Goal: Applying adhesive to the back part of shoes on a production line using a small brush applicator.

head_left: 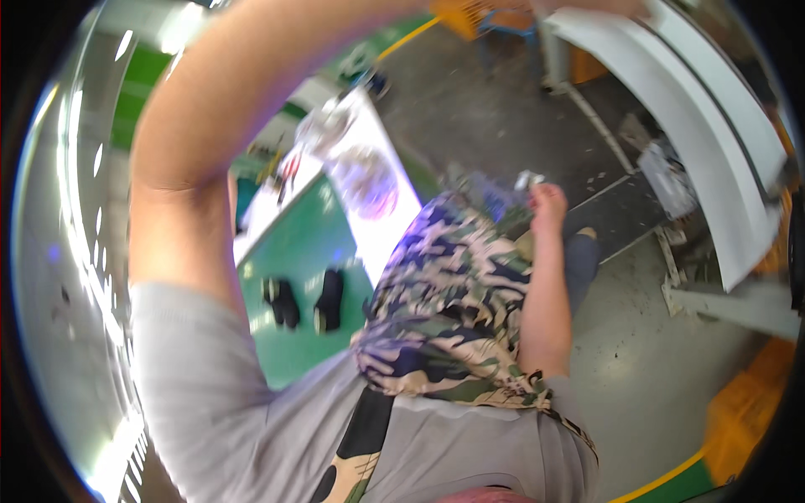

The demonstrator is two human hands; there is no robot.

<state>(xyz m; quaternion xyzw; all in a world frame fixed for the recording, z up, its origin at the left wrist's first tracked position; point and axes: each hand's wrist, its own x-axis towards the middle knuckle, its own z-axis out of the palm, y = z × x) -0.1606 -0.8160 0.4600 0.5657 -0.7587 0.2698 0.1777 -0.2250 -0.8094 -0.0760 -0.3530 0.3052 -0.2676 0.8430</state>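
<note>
Reaching up and away, the right hand (547,201) is closed around a small pale object (528,178) just above its knuckles, nearer than the raised left arm, whose hand runs out of view, grip unknowable.

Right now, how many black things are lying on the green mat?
2. One black thing lies on the green mat to the left; the other black thing lies just right of it. More may be hidden behind the arm.
</note>
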